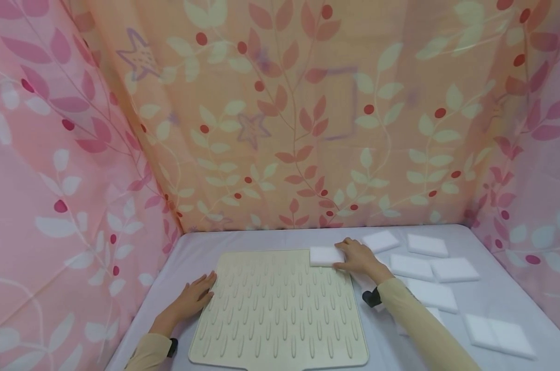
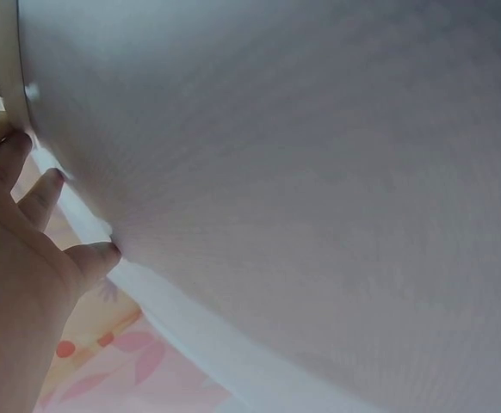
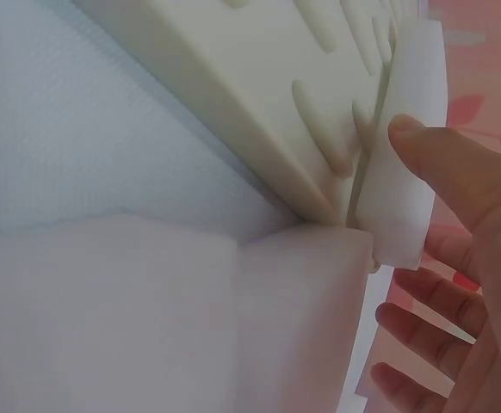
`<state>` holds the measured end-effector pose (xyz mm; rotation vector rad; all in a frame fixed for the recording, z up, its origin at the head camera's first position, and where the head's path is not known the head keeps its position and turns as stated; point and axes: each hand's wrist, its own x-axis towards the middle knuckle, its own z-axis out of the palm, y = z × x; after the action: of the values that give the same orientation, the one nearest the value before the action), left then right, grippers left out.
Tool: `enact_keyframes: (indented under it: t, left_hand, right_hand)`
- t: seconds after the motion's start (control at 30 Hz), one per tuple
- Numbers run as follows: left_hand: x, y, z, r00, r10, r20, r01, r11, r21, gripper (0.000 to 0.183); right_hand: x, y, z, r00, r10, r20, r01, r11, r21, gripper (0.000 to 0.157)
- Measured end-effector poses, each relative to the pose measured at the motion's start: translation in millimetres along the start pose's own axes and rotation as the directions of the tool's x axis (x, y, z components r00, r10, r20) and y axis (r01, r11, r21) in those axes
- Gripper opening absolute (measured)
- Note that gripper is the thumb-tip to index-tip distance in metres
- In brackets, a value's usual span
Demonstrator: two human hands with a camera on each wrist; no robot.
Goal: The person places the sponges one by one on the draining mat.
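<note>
A cream mat (image 1: 280, 309) with rows of raised oval ridges lies flat on the white-covered table. At its far right corner, a white sponge (image 1: 324, 256) rests on the ridges. My right hand (image 1: 359, 257) holds this sponge by its right end; in the right wrist view the thumb (image 3: 410, 142) lies on one face while the index finger goes behind it. My left hand (image 1: 194, 294) touches the mat's left edge with its fingers extended. The left wrist view shows those fingertips (image 2: 104, 251) against the table cloth, beside a bit of the mat's edge.
Several more white sponges lie right of the mat, among them one at the back (image 1: 427, 245), one in the middle (image 1: 432, 295) and a pair near the front (image 1: 500, 335). Patterned curtains (image 1: 270, 129) hang behind the table and at both sides.
</note>
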<state>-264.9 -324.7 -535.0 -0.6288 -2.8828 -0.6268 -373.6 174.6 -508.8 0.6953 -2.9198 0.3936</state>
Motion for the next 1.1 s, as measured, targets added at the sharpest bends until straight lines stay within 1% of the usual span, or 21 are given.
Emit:
enact_keyframes:
  t: [0.13, 0.2, 0.3, 0.47, 0.57, 0.63, 0.73, 0.8, 0.9, 1.1]
  left_hand:
    - [0.3, -1.2, 0.8, 0.999, -0.031, 0.023, 0.032, 0.999, -0.015, 0.053]
    - [0.3, -1.5, 1.1, 0.998, -0.044, 0.041, 0.045, 0.999, -0.008, 0.053]
    - [0.5, -1.5, 1.6, 0.997, -0.048, 0.053, 0.048, 0.999, 0.003, 0.053]
    - [1.2, -1.0, 1.5, 0.998, -0.043, 0.048, 0.042, 0.999, 0.014, 0.053]
    - [0.8, -1.6, 1.4, 0.999, -0.03, 0.025, 0.029, 0.999, 0.017, 0.053]
    - [0.6, -1.0, 0.7, 0.999, -0.031, 0.02, 0.031, 0.999, 0.015, 0.053]
    - [0.0, -1.3, 0.4, 1.0, -0.028, 0.013, 0.027, 1.0, 0.016, 0.053]
    - [0.0, -0.3, -0.8, 0.998, -0.047, 0.034, 0.046, 0.999, 0.011, 0.053]
    - [-0.1, -0.9, -0.6, 0.998, -0.054, 0.042, 0.053, 0.998, 0.013, 0.053]
    - [-0.3, -1.7, -0.1, 0.996, -0.071, 0.059, 0.071, 0.997, 0.001, 0.054]
  right_hand:
    - [0, 4, -0.1, 1.0, -0.007, 0.001, 0.007, 1.0, -0.011, 0.07]
    - [-1, 5, -0.8, 1.0, -0.015, 0.002, 0.015, 1.0, -0.015, 0.07]
    - [-4, 7, -3.0, 1.0, -0.023, 0.003, 0.023, 1.0, -0.021, 0.073]
    - [-13, 9, -11.2, 1.0, -0.009, -0.006, 0.009, 1.0, 0.016, 0.077]
    - [-18, 11, -18.4, 1.0, -0.005, -0.01, 0.006, 0.999, 0.046, 0.075]
    - [-20, 14, -22.6, 1.0, -0.002, -0.01, 0.003, 0.998, 0.058, 0.072]
    - [-23, 20, -26.6, 1.0, -0.002, -0.018, 0.003, 0.999, 0.049, 0.069]
    - [-26, 26, -27.8, 1.0, 0.001, -0.026, 0.0, 0.999, 0.039, 0.069]
    - [-31, 34, -30.0, 0.999, -0.001, -0.041, 0.002, 1.0, 0.03, 0.068]
    - [-46, 51, -34.3, 0.998, 0.02, -0.055, -0.018, 0.999, 0.037, 0.068]
